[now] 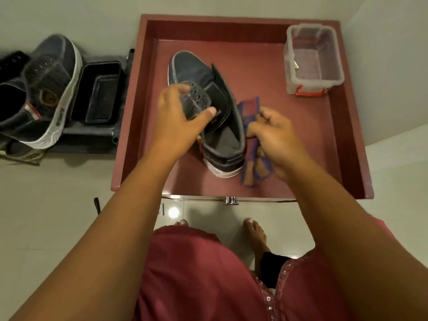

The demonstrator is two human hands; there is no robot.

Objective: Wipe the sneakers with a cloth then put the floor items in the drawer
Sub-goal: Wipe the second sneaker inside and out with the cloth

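Observation:
A dark blue high-top sneaker point(196, 72) with a white sole is over the open red drawer point(259, 66), toe pointing away. My left hand point(178, 114) grips its eyelet flap from the left side. My right hand point(275, 135) is to the right of the shoe and holds a purple and red striped cloth point(251, 107) bunched against the shoe's side. The second sneaker point(53, 89) lies outside the drawer at the far left, leaning on a black shoe.
A clear plastic box point(312, 59) with a red clasp stands in the drawer's back right corner. A black tray point(97, 93) sits left of the drawer. A small black object point(96, 205) lies on the pale floor tiles. The drawer's metal knob point(230, 200) faces my bare feet.

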